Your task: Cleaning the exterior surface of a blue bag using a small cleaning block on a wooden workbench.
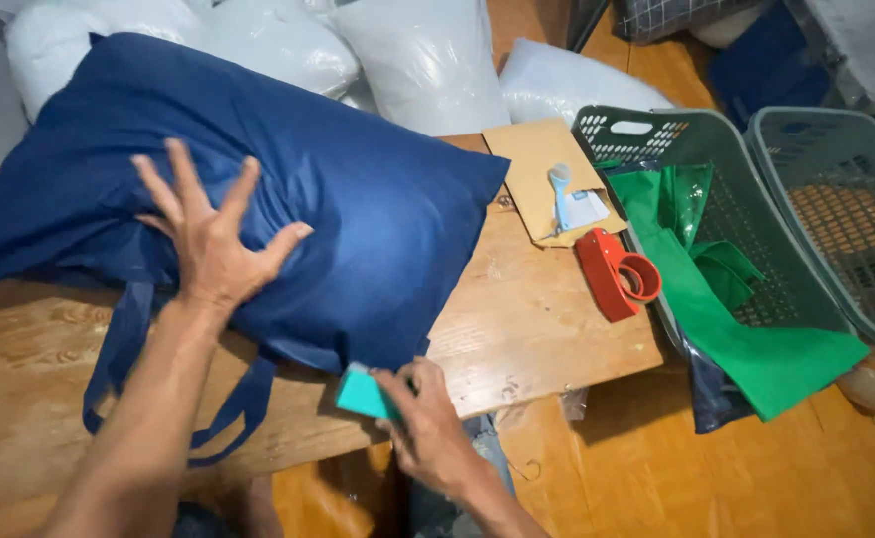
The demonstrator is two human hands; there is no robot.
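A stuffed navy blue fabric bag (358,189) lies across a low wooden table (527,319), its two blue handles (119,359) hanging toward me. My left hand (208,239) presses flat on top of the bag with fingers spread. At the bag's near corner, by the table's front edge, my right hand (422,418) pinches a small teal rectangular object (363,394).
A red tape dispenser (617,274) and a brown envelope (542,174) with a small white-blue item lie on the table's right. Two grey-green plastic baskets (836,199) stand on the floor at right, green fabric bags (746,339) spilling out. White plastic-wrapped pillows (417,60) pile behind.
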